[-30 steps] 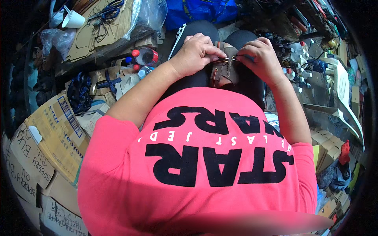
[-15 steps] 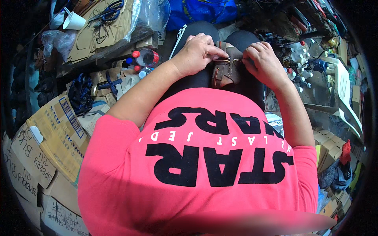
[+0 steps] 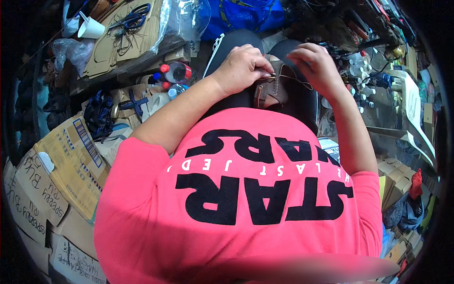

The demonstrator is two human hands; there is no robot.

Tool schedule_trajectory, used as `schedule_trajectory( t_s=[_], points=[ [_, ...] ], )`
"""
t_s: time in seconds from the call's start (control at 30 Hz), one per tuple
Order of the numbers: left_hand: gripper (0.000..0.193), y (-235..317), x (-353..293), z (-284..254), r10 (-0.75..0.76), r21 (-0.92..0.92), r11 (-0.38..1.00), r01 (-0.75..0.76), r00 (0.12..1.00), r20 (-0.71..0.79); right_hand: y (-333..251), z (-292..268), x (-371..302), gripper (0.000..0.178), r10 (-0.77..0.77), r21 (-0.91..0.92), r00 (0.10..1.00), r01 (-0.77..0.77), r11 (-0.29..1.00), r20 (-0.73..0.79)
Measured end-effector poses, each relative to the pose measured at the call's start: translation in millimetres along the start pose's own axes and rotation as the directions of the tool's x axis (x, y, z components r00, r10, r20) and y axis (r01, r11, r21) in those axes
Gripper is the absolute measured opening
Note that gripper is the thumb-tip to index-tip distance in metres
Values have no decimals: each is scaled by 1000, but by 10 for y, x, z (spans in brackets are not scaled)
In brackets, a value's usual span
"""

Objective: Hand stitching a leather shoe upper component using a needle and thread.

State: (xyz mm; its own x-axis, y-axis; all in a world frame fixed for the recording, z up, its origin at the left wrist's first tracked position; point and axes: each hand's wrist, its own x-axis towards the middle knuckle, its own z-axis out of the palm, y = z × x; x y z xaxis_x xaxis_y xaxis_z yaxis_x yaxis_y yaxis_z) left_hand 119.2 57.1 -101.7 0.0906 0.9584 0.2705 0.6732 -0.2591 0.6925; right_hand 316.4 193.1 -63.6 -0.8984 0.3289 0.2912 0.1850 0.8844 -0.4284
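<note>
A brown leather shoe (image 3: 268, 97) with pale stitching along its seam rests on my lap between my dark-trousered thighs. My left hand (image 3: 245, 67) is closed in a pinch over its upper part, thumb and forefinger on a thin pale thread beside the seam. A small dark tip shows at those fingertips; its kind cannot be made out. From the seam the thread (image 3: 307, 85) runs to the right in a slack loop. My right hand (image 3: 314, 65) hovers right of the shoe, apart from it, fingers loosely bent and apart, with nothing visible in them.
Scissors (image 3: 135, 18) and dark cords lie on a cardboard stack at the upper left, near a white cup (image 3: 91, 28). Red-capped bottles (image 3: 177, 72) stand below it. A blue bag (image 3: 246, 14) is ahead, small white-capped bottles (image 3: 359, 71) to the right, cardboard boxes (image 3: 71, 156) at left.
My right hand has drawn up and away from the shoe, its fingers loosening. The thread, stretched between my hands before, now hangs in a loop. My left hand has shifted slightly toward the seam.
</note>
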Motion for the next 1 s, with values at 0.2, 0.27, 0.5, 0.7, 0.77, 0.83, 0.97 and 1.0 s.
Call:
schedule_trajectory(
  t_s=[0.2, 0.27, 0.5, 0.7, 0.77, 0.83, 0.97, 1.0],
  points=[
    [18, -24, -116, -18, 20, 24, 1000, -19, 997, -70, -151, -3, -241, 15, 190, 286, 972, -222, 932, 135],
    [19, -22, -122, -2, 5, 54, 999, -1, 997, -78, -128, 82, -258, 16, 212, 229, 970, -235, 945, 121],
    [16, 78, -130, 74, -38, 105, 993, 53, 989, -140, -68, 329, -306, 16, 250, 310, 965, -263, 913, 81],
    [13, 80, -68, 157, -118, 51, 991, 127, 982, -149, -196, 360, -207, 9, 468, 516, 845, -531, 672, 259],
    [11, 60, -15, 152, -60, -25, 998, 57, 988, -144, -158, 393, -230, 9, 453, 560, 862, -497, 663, 228],
    [10, 73, -9, 98, 17, 49, 999, -8, 983, -185, -127, 383, -245, 10, 438, 602, 877, -460, 652, 196],
    [8, -49, -96, -155, -78, -21, 997, 76, 993, -85, -44, 229, -311, 11, 389, 561, 895, -441, 701, 217],
    [8, -34, -116, -161, -76, -20, 997, 75, 993, -87, -42, 185, -331, 13, 417, 581, 883, -460, 671, 217]
  ],
)
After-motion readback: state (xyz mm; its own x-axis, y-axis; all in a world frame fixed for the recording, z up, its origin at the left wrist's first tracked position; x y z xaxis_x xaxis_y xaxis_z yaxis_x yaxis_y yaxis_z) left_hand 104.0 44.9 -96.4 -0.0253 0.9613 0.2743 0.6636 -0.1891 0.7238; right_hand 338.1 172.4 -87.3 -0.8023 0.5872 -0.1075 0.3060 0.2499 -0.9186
